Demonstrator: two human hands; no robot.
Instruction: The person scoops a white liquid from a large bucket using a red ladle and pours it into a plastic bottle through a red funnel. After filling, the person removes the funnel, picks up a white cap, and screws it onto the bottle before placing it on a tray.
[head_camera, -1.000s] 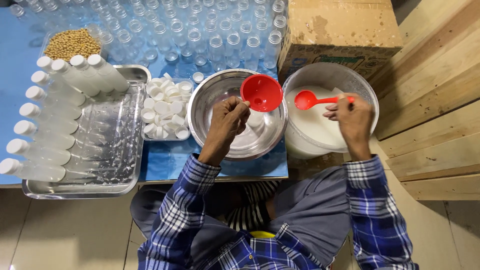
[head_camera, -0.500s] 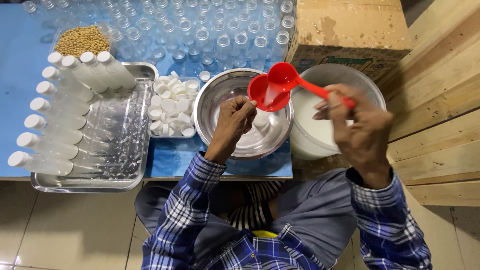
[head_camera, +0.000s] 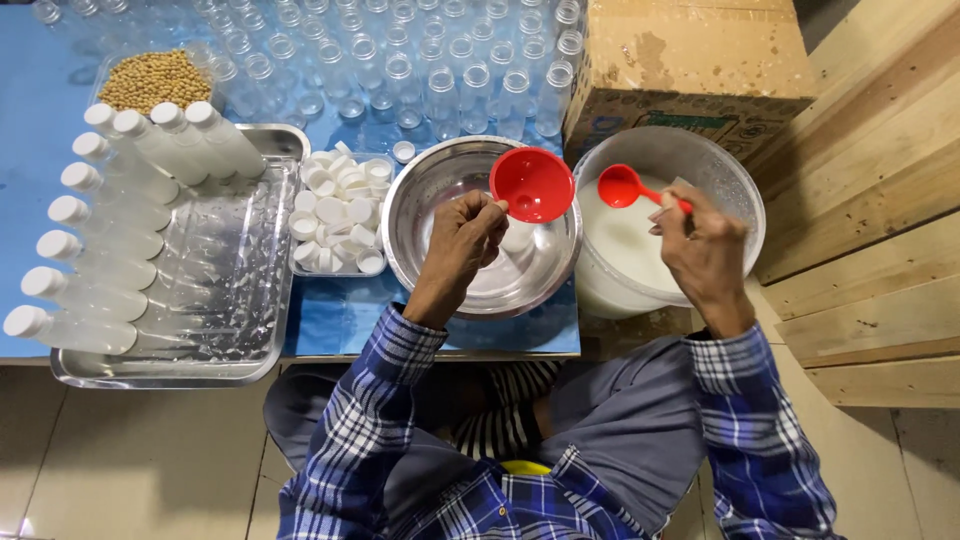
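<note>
Over the steel bowl, the left hand grips a bottle under the red funnel; the right hand holds the red ladle. About 10 capped bottles lie filled, many empty ones remain.

Both plaid-sleeved arms reach forward, the left hand curled in a pinch, the right hand fisted.

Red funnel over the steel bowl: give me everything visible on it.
The red funnel looks like smooth, glossy plastic, with a round wide mouth facing up at the camera and nothing visible inside. Its spout is hidden underneath. It sits over the steel bowl, on top of a small bottle with white contents standing in the bowl. The left hand touches its near-left rim with the fingertips. The red scoop, held by the right hand over the white bucket, is apart from it.
</note>
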